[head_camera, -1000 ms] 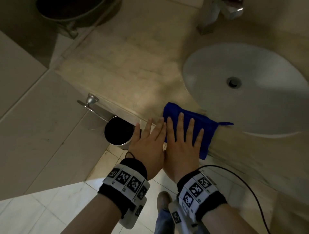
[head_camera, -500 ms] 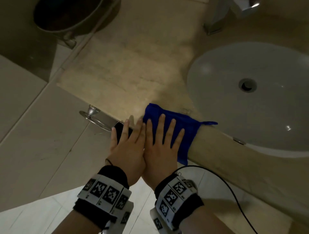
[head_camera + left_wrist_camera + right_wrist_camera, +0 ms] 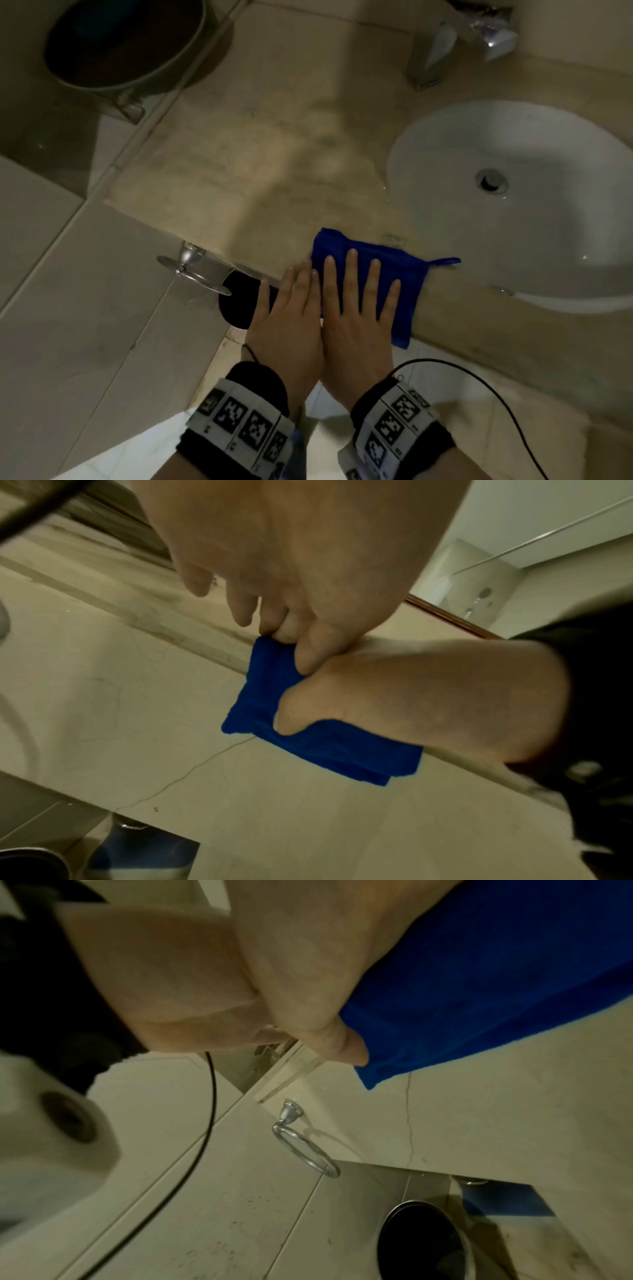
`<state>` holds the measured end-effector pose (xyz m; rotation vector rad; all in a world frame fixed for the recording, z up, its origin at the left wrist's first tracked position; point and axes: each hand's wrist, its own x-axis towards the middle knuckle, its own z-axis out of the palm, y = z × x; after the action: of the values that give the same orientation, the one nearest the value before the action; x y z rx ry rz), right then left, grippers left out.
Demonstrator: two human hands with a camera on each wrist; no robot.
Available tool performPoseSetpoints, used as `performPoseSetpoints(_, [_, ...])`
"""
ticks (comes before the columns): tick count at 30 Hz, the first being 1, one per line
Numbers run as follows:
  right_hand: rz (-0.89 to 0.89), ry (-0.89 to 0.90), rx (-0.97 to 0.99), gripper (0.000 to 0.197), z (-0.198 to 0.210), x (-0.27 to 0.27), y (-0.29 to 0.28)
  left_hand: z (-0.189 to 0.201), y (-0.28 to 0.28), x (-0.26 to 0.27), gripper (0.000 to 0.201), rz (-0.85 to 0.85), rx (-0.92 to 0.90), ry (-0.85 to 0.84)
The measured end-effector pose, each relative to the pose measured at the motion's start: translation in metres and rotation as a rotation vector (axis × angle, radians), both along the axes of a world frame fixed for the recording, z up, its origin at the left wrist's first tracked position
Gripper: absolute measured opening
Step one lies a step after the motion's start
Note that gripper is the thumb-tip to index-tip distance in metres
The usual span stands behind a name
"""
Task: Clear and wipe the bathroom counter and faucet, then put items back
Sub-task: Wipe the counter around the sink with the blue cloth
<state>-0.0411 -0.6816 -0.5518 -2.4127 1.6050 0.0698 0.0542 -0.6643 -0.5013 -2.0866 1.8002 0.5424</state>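
Observation:
A folded blue cloth (image 3: pixel 376 270) is draped over the front edge of the beige counter (image 3: pixel 257 154), just left of the white sink (image 3: pixel 531 222). My right hand (image 3: pixel 356 291) lies flat on it with straight fingers, and its thumb presses the cloth (image 3: pixel 325 745) against the counter's front face. Close against the right hand, my left hand (image 3: pixel 291 301) is flat too, fingers straight on the counter edge at the cloth's left border. The chrome faucet (image 3: pixel 431 51) stands at the back, apart from both hands.
A chrome towel ring (image 3: pixel 191 270) sticks out under the counter edge, with a dark round bin (image 3: pixel 239 305) below it. A large round metal container (image 3: pixel 123 44) sits at the far left. A foil-wrapped item (image 3: pixel 493 31) lies behind the faucet. A black cable (image 3: pixel 496 394) hangs by my right wrist.
Both hands slid the cloth left along the counter's front edge, away from the sink, then came back a little to the right. Both hands stayed flat throughout.

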Motion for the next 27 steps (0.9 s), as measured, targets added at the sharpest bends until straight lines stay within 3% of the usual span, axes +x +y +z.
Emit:
performPoseSetpoints(2, [-0.039,0.042,-0.009,0.080,0.000,0.008,0.005,-0.001,0.003,0.008,0.066,-0.063,-0.004,0.032])
performPoseSetpoints(7, [-0.206,0.082,-0.023,0.076,0.002,0.041,0.018,-0.002,0.005,0.038,0.068,-0.188,-0.005,0.085])
performPoseSetpoints(11, [-0.250,0.117,0.005,0.084,0.004,0.056,0.024,-0.002,0.006,0.057,0.067,-0.254,-0.005,0.089])
performPoseSetpoints(20, [-0.205,0.068,0.035,0.080,0.007,0.038,0.015,0.003,-0.013,0.042,0.072,-0.267,0.043,0.072])
performPoseSetpoints(27, [-0.178,0.054,0.109,0.101,0.010,0.023,-0.046,0.002,-0.071,0.030,0.072,-0.288,0.017,0.056])
